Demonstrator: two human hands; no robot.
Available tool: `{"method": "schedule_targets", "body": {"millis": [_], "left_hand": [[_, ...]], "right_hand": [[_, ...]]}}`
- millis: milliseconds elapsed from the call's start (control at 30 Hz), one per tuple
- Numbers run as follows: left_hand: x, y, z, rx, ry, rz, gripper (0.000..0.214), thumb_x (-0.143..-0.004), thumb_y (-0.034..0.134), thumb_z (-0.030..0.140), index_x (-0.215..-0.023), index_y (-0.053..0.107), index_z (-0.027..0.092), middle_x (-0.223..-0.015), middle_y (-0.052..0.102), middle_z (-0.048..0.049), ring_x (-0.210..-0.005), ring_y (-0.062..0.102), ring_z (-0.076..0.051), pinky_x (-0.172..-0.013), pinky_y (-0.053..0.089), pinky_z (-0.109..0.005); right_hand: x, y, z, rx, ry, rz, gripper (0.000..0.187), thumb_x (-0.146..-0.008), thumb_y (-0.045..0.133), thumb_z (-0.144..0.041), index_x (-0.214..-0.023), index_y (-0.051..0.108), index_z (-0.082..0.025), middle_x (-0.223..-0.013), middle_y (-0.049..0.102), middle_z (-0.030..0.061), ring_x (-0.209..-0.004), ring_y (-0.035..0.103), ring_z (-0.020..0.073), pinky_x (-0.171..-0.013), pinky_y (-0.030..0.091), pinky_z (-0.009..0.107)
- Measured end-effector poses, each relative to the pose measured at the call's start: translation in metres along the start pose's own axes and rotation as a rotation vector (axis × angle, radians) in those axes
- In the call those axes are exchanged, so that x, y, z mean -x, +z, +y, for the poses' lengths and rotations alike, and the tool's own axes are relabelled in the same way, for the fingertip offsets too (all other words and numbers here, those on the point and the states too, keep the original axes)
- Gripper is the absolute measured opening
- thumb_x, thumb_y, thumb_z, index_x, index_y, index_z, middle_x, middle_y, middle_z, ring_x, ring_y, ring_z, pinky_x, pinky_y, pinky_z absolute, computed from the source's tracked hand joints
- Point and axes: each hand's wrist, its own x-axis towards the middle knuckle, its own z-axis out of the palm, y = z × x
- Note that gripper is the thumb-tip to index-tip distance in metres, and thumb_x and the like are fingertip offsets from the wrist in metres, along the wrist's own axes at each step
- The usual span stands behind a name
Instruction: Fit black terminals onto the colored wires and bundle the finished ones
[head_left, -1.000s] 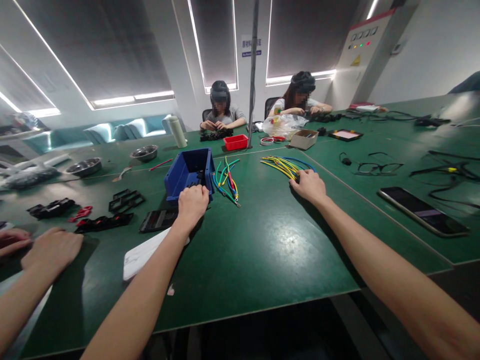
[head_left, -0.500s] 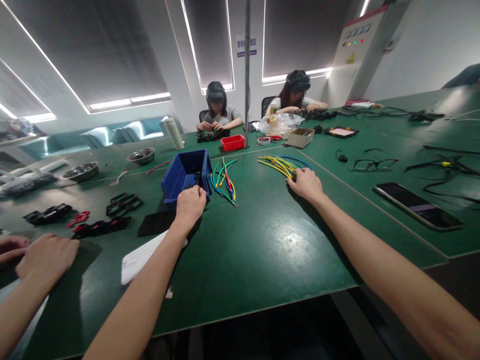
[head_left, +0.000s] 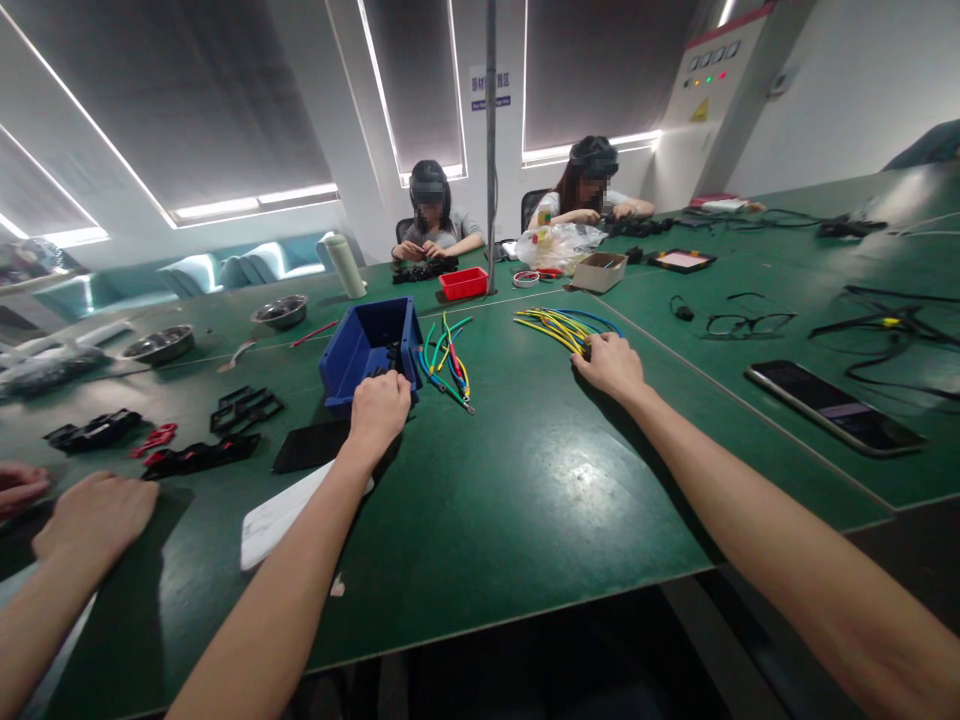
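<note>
Step in hand, as judged: both hands are extended over the table [head_left: 525, 490], well in from its near edge, each at a stock of parts.

- **Left hand** [head_left: 379, 405]: curled, knuckles up, against the near wall of the blue bin [head_left: 352, 350]. The fingers are hidden, so I cannot tell if it is grasping anything.
- **Right hand** [head_left: 611, 365]: covers the near end of the yellow-and-blue wire bundle [head_left: 555, 325]. I cannot tell whether it grips.
- **Between them:** loose coloured wires [head_left: 448, 365] lie just beside the bin.

Drawing 1 wire clear would call for a fingertip pinch.

Dark blinds [head_left: 187, 100] covered the windows, light leaking beneath; a green table [head_left: 525, 500] filled the white-walled room, a grey control cabinet [head_left: 701, 100] behind
</note>
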Motion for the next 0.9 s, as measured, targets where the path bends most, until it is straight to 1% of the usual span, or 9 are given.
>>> {"method": "schedule_targets", "body": {"millis": [233,433,567,700,900], "left_hand": [[0.001,-0.003,0.0,-0.013,0.115,0.001,0.047,-0.096,0.021,0.027,-0.092,0.064,0.01,-0.087,0.068,-0.0149,-0.084,0.062,-0.026,-0.079,0.044,-0.036],[0.0,-0.002,-0.001,-0.008,0.127,0.012,0.045,-0.096,0.021,0.026,-0.09,0.063,0.011,-0.085,0.067,-0.0145,-0.083,0.061,-0.025,-0.079,0.044,-0.036],[0.0,-0.003,-0.001,0.021,0.124,0.015,0.041,-0.096,0.023,0.025,-0.089,0.062,0.013,-0.087,0.067,-0.0133,-0.084,0.06,-0.025,-0.079,0.044,-0.035],[0.0,-0.005,0.0,0.046,0.128,0.011,0.038,-0.096,0.024,0.023,-0.092,0.06,0.013,-0.09,0.066,-0.0134,-0.087,0.06,-0.024,-0.082,0.044,-0.034],[0.001,-0.004,0.0,0.076,0.096,-0.009,0.034,-0.095,0.027,0.025,-0.098,0.058,0.014,-0.091,0.066,-0.0132,-0.09,0.06,-0.025,-0.079,0.046,-0.033]], "right_hand": [[-0.001,0.0,-0.001,0.008,0.006,0.033,0.05,-0.086,0.047,-0.05,-0.118,0.061,-0.013,-0.118,0.055,0.0208,-0.108,0.05,0.0342,-0.092,0.037,0.046],[-0.001,0.0,-0.003,-0.023,-0.034,0.094,0.05,-0.087,0.048,-0.046,-0.119,0.061,-0.011,-0.121,0.055,0.0202,-0.11,0.05,0.0336,-0.094,0.036,0.044],[0.004,-0.005,-0.014,-0.057,-0.11,0.153,0.047,-0.087,0.048,-0.044,-0.118,0.062,-0.012,-0.124,0.054,0.0192,-0.114,0.048,0.033,-0.098,0.035,0.043],[0.013,-0.009,-0.029,-0.109,-0.217,0.198,0.045,-0.089,0.047,-0.044,-0.118,0.062,-0.012,-0.127,0.054,0.0178,-0.118,0.047,0.0313,-0.101,0.035,0.042],[0.027,-0.01,-0.051,-0.176,-0.359,0.181,0.041,-0.089,0.05,-0.042,-0.117,0.062,-0.015,-0.128,0.053,0.0157,-0.119,0.047,0.03,-0.102,0.036,0.042]]}}
